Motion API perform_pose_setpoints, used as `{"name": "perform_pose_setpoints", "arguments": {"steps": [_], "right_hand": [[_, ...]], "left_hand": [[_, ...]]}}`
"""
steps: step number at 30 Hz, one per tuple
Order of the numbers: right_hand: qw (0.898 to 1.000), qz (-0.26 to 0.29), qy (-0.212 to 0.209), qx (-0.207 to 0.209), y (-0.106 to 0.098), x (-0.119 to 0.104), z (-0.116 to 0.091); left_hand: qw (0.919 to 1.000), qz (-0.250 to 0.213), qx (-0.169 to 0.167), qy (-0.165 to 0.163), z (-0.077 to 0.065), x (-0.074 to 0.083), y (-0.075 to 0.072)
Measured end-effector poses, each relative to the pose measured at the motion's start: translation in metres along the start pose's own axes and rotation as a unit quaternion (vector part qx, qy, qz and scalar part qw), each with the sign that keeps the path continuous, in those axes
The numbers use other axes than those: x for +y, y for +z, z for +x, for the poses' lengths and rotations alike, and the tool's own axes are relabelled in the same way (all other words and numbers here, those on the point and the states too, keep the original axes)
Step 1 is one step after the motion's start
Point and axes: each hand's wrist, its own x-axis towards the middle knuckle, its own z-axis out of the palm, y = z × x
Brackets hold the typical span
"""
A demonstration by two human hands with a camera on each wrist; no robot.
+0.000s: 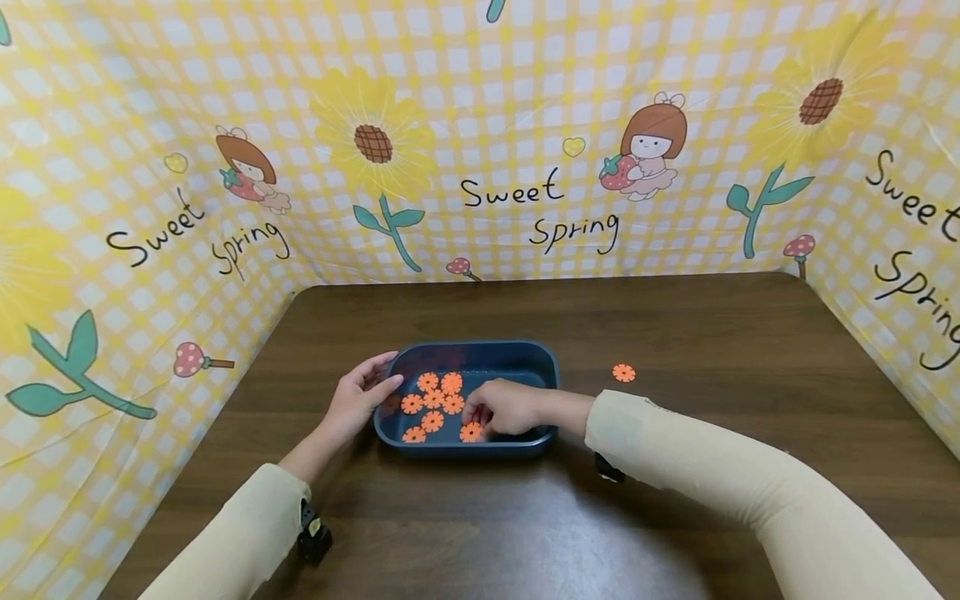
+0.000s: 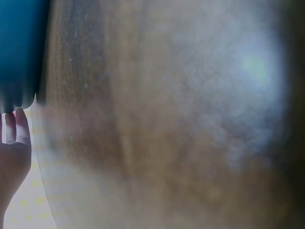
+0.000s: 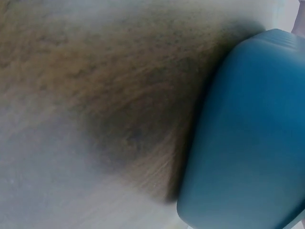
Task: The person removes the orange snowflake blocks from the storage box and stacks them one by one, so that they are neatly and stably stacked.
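A dark blue rectangular tub [image 1: 467, 448] with rounded corners stands on the table. Inside, several orange flower-shaped discs [image 1: 433, 398] with notched edges lie spread over its left part. My left hand [image 1: 354, 402] holds the tub's left end, thumb at the rim and fingers along the outside. Down inside the tub, my right hand [image 1: 508, 407] has its fingers curled at one orange disc [image 1: 471, 432] near the front wall and pinches its right edge; the fingertips are partly hidden. In the left wrist view, the left fingers [image 2: 21, 125] touch the tub's blue wall [image 2: 21, 45].
One more orange disc [image 1: 623, 372] lies on the brown wooden table [image 1: 480, 525], right of the tub. A yellow checked cloth [image 1: 480, 150] with flowers and lettering hangs behind the table and along both sides. The right wrist view shows mostly the tub's outer wall [image 3: 248, 133].
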Motion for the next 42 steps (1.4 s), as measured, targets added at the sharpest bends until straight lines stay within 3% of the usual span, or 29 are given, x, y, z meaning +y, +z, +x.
{"name": "perform_pose_setpoints", "arguments": {"steps": [8, 20, 42], "right_hand": [[1.000, 0.025, -0.003, 0.015, -0.005, -0.003, -0.005], [0.995, 0.054, -0.017, 0.076, -0.019, -0.002, -0.012], [0.968, 0.125, -0.027, 0.215, -0.050, 0.018, -0.060]], "left_hand": [[1.0000, -0.002, -0.002, -0.001, 0.001, 0.002, 0.001], [1.0000, -0.007, -0.004, 0.002, 0.002, 0.001, 0.000], [0.9999, -0.013, -0.007, -0.003, -0.001, 0.004, 0.000]]}}
